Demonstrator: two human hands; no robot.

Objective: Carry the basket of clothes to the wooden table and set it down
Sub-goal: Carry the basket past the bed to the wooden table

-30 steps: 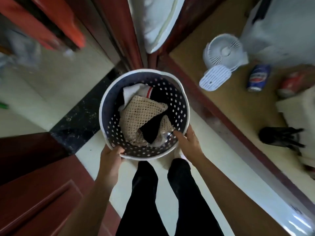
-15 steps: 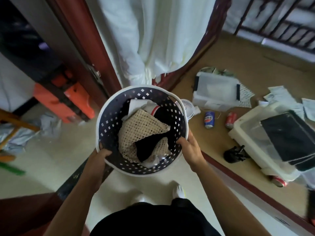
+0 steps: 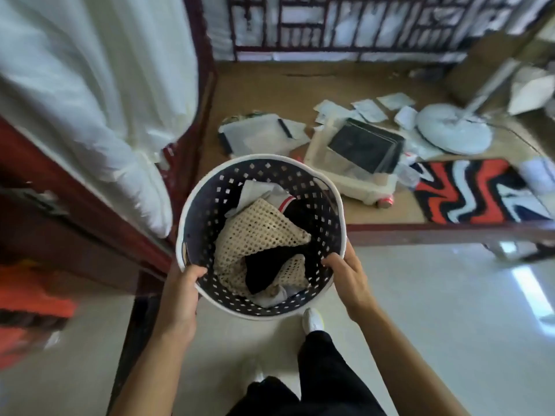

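Note:
A round dark basket (image 3: pixel 210 193) with a white rim and small square holes is held in the air in front of me, above the pale floor. Inside lie a beige knitted mesh garment (image 3: pixel 258 235), a black piece and a white piece with a red stripe. My left hand (image 3: pixel 180 295) grips the near left rim, thumb inside. My right hand (image 3: pixel 345 277) grips the near right rim, fingers hooked over the edge. No wooden table is in view.
A white curtain (image 3: pixel 90 100) and a dark red door frame (image 3: pixel 201 85) stand to the left. Beyond a raised sill lie a clear storage box (image 3: pixel 354 163), scattered papers, a fan base (image 3: pixel 453 133) and a red, black and white rug (image 3: pixel 480 190).
The view has swung to the right and upward: the storage box, rug and fan base have come into sight. Both hands keep the same hold on the basket rim.

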